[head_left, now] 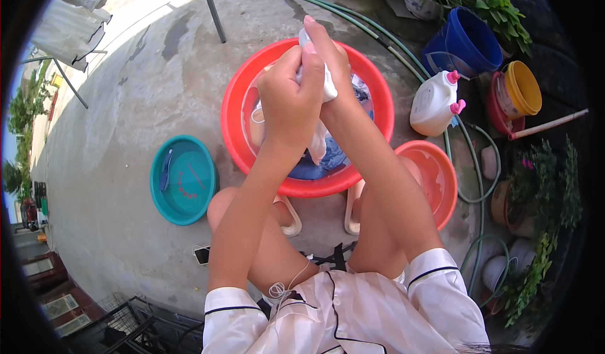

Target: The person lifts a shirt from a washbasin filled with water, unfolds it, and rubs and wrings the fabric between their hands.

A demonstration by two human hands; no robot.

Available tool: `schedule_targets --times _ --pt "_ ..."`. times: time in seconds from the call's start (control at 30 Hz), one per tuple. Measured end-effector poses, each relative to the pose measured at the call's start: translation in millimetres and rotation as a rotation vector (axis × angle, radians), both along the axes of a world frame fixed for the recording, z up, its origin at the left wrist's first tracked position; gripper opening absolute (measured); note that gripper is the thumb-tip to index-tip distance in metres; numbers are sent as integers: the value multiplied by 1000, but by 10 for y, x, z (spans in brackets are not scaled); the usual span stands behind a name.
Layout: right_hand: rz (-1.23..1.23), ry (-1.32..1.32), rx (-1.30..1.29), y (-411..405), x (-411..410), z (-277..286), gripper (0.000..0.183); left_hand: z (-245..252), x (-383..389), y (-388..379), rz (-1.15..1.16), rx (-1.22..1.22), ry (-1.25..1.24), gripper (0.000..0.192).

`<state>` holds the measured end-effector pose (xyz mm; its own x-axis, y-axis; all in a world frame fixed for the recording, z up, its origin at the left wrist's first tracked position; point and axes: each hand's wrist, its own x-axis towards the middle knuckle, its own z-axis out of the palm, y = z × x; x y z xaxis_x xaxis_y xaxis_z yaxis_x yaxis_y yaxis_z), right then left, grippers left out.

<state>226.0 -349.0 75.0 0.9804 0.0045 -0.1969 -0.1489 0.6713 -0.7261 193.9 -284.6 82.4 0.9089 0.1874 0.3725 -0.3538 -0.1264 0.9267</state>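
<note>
A bunched white cloth [329, 88] is squeezed between my two hands above a large red plastic basin [235, 132]. My left hand [289, 94] is closed around the near side of it. My right hand [334, 58] grips it from the far right, thumb and fingers pointing away from me. A pale end of fabric [318, 144] hangs below my hands over the basin. Within the basin, blue cloth [331, 158] lies in water, and a dark patterned cloth [360, 89] shows at its right side. My hands and forearms hide the middle of the basin.
On the concrete at left sits a teal basin [182, 212] holding water and a blue-handled brush [166, 170]. An orange basin [446, 184] stands by my right knee. Detergent jugs [432, 101], a blue bucket [435, 51], a green hose [477, 174] and potted plants [543, 188] line the right.
</note>
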Motion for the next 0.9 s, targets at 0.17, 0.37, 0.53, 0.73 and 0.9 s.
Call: schedule_targets --times 0.17,0.37,0.53,0.73,0.9 --pt "-29 95 73 101 -42 28 28 -43 43 62 73 162 -54 34" --pt "-22 -85 -116 453 -237 101 26 -76 416 470 175 -136 22 36" --pt "0 -26 170 129 -97 74 24 -70 199 130 44 38 -5 33" --pt "-14 67 71 68 -43 39 25 -27 5 31 45 186 -62 30" --pt "26 -41 123 329 -220 167 26 -46 324 347 130 -15 -5 32"
